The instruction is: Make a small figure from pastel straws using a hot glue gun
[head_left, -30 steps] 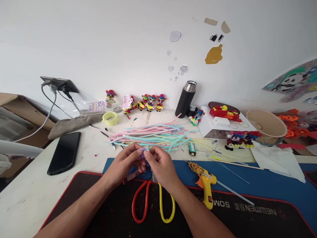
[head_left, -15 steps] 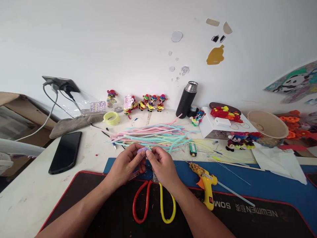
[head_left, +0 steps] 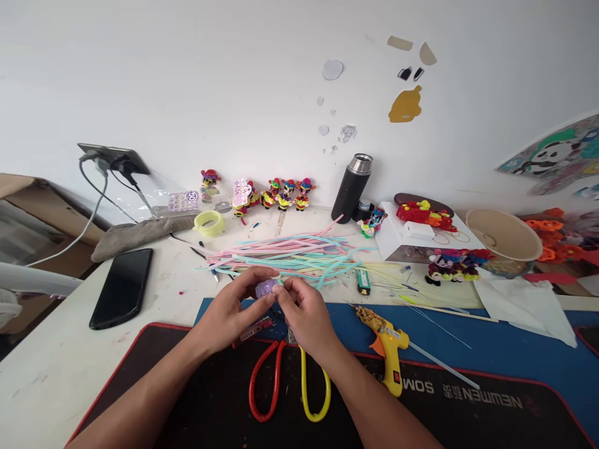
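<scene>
My left hand point(head_left: 233, 313) and my right hand point(head_left: 304, 315) meet over the near edge of the table, both pinched on a small purple fuzzy piece point(head_left: 266, 288) held between the fingertips. A pile of pastel pipe cleaners point(head_left: 290, 255) lies just beyond the hands. Under the hands lie scissors with one red and one yellow handle point(head_left: 287, 386) on a black mat point(head_left: 468, 411). A yellow glue gun point(head_left: 386, 346) rests to the right of my right hand.
A black phone point(head_left: 122, 287) lies at the left. Small colourful figures point(head_left: 281, 193), a black flask point(head_left: 350, 187), a yellow tape roll point(head_left: 208, 222), a green lighter point(head_left: 363, 280), a beige bowl point(head_left: 503, 234) and white paper point(head_left: 528, 302) stand around.
The purple piece has been turned and bunched between the fingertips; the hands stayed in place, shifting only slightly.
</scene>
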A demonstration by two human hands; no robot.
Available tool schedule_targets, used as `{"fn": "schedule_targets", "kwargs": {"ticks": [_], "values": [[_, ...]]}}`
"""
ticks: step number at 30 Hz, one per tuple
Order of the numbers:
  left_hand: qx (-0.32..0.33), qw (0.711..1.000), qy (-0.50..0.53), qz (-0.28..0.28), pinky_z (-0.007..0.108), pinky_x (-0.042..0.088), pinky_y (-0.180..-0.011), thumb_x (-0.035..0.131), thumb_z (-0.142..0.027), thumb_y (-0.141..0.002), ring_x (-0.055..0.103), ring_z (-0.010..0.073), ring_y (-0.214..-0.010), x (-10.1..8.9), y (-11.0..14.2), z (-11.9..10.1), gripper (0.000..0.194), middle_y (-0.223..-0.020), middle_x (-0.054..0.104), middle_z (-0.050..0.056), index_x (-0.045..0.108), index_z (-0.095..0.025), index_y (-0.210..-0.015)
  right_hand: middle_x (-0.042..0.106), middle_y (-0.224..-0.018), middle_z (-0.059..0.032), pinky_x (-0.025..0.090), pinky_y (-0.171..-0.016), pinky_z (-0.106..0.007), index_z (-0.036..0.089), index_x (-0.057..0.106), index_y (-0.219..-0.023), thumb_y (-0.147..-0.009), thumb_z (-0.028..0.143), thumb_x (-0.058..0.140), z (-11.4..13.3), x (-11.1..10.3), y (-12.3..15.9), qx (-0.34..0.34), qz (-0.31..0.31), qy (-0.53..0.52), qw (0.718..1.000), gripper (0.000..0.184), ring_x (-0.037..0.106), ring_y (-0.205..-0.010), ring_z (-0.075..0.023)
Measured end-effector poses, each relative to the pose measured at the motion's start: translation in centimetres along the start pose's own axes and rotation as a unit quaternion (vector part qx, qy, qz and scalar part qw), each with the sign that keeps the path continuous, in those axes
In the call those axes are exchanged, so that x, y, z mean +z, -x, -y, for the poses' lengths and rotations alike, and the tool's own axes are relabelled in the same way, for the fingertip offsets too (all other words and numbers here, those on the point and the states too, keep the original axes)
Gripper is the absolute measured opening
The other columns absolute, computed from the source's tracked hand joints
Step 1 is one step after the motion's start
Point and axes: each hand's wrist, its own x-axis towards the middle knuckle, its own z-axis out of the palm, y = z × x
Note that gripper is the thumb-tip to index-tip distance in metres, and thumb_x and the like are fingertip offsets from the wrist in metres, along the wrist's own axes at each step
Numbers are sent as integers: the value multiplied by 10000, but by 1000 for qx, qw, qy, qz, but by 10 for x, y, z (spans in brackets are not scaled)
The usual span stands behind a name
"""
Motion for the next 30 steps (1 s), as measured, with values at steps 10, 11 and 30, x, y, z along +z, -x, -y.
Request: {"fn": "schedule_targets", "kwargs": {"ticks": [10, 11, 30], "values": [[30, 996, -77, -32, 281, 512, -723, 733, -342, -866, 655, 211, -803, 2, -1, -7, 187, -889, 748, 35, 742, -231, -1015, 364, -556, 65, 251, -461, -257, 244, 475, -748, -958, 615, 584, -5, 1, 0, 15, 10, -12, 1000, 441, 352, -485, -123], [31, 995, -83, -41, 278, 506, -708, 740, -334, -853, 647, 206, -776, 3, -2, -8, 172, -861, 746, 29, 747, -231, -992, 362, -557, 67, 255, -459, -254, 244, 473, -749, -958, 621, 583, -6, 2, -1, 17, 12, -19, 1000, 444, 352, -482, -121], [-68, 995, 18, -66, 303, 537, -698, 757, -459, -826, 661, 217, -797, 5, -7, 5, 343, -924, 735, 56, 717, -195, -1042, 393, -510, 75, 295, -438, -233, 221, 634, -811, -944, 483, 634, -1, 5, 1, 32, 40, -72, 996, 295, 371, -446, -106]]}}
